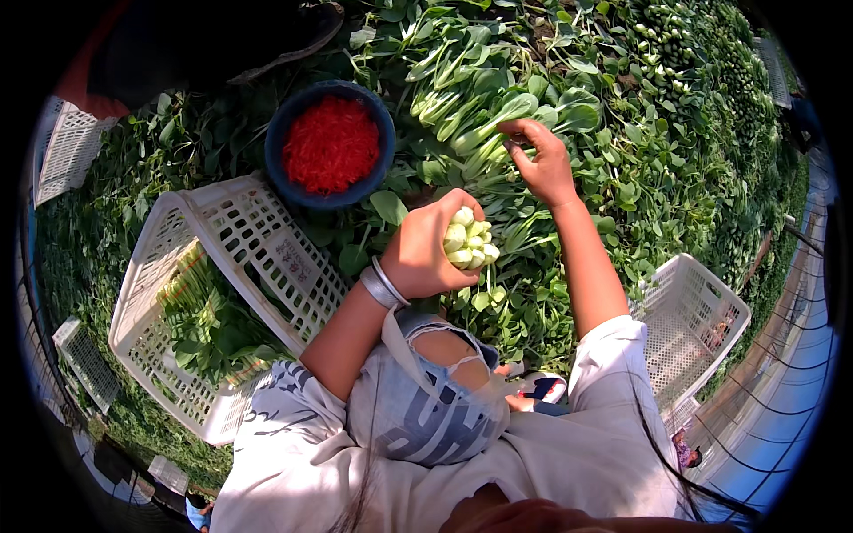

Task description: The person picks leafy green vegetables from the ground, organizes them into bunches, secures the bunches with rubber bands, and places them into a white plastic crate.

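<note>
My left hand [433, 246] grips a bunch of bok choy [470, 241], its pale stem ends facing up. To the upper right, my right hand [543, 160] is over loose bok choy [496, 126] lying on the ground, thumb and index finger curved beside one leafy head. Whether its fingertips touch that plant cannot be told. Past my left hand stands a round dark blue tub [273, 143] filled with red ties or strips [331, 145]. On the left, a white plastic crate [220, 266] holds bundled greens [213, 320] with red bands.
Another white crate [693, 320] stands at the right, and more crates [73, 150] sit at the far left. Leafy plants [626, 166] cover the ground ahead. A dark shape, perhaps a co-worker's shoe [293, 40], is at the top left. Other people [686, 450] appear at the rim.
</note>
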### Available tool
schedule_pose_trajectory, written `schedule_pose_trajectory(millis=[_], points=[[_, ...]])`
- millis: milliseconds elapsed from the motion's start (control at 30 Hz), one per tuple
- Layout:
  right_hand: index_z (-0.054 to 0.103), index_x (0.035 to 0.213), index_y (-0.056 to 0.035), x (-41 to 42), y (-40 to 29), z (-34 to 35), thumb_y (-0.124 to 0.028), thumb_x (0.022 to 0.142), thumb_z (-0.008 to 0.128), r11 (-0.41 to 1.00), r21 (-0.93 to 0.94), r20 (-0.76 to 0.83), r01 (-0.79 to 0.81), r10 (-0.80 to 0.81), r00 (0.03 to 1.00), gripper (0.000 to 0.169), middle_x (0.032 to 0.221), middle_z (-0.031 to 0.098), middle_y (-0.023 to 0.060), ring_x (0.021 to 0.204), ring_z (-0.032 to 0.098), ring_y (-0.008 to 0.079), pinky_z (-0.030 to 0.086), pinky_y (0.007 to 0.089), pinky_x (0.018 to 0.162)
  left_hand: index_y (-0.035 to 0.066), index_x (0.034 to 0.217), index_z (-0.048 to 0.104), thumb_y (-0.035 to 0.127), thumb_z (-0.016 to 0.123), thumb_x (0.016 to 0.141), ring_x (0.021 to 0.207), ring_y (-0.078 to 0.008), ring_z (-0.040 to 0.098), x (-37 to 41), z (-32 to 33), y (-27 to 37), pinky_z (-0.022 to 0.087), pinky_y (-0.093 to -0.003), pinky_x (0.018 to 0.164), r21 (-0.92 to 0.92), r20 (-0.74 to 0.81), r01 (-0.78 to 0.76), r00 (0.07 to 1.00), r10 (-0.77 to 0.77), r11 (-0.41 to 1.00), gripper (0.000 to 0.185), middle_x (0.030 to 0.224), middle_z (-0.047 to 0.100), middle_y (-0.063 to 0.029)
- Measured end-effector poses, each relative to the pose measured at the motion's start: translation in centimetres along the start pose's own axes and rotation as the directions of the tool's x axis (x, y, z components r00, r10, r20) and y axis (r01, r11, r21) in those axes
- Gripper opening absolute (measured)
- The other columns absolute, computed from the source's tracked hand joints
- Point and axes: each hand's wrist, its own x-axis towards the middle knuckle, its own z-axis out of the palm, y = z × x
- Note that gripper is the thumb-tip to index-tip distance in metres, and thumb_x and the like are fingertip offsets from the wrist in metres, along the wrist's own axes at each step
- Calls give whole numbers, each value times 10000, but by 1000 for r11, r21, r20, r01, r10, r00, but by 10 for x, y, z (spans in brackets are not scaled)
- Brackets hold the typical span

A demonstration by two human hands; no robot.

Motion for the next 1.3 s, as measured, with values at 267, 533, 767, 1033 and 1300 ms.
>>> schedule_pose_trajectory(millis=[267,533,767,1033,1300], points=[[711,937,-94,-8,39,3,-101,842,689,841,-485,423,238,-13,906,98,979,672,110,1003,660,327,554,446,853,76,1104,606,86,901,674,822,-200,711,-3,2,-11,580,-344,794,20,-51,-12,999,13,1000,521,920,710,-69],[636,1065,-105,-15,60,-73,-195,883,856,996,88,-347,-27,56,936,299,1094,745,93,1072,693,320,525,454,949,75,1094,612,94,917,669,804,-199,702,0,8,-14,578,-338,793,15,-54,-36,998,37,999,524,916,711,-67],[603,1043,-116,-19,2,-39,-253,888,770,890,-456,187,13,81,979,266,958,716,116,886,707,378,559,488,762,88,1084,614,138,913,676,796,-233,713,-2,12,-13,579,-350,783,130,1,12,1000,-12,991,509,912,718,-77],[677,1045,-155,-51,31,35,-181,838,740,820,-567,334,77,143,932,218,1089,652,101,934,724,353,585,490,750,77,1073,611,101,882,677,793,-265,707,0,9,-19,567,-362,770,161,-25,-34,999,38,986,480,871,700,-82],[771,1063,-81,-95,-70,-66,-74,802,846,973,-156,-260,-171,126,957,272,974,727,61,908,707,232,571,341,823,86,1300,658,67,881,636,1467,-359,487,-4,8,-4,409,-436,1190,56,104,-230,969,223,972,701,1594,480,-182]])
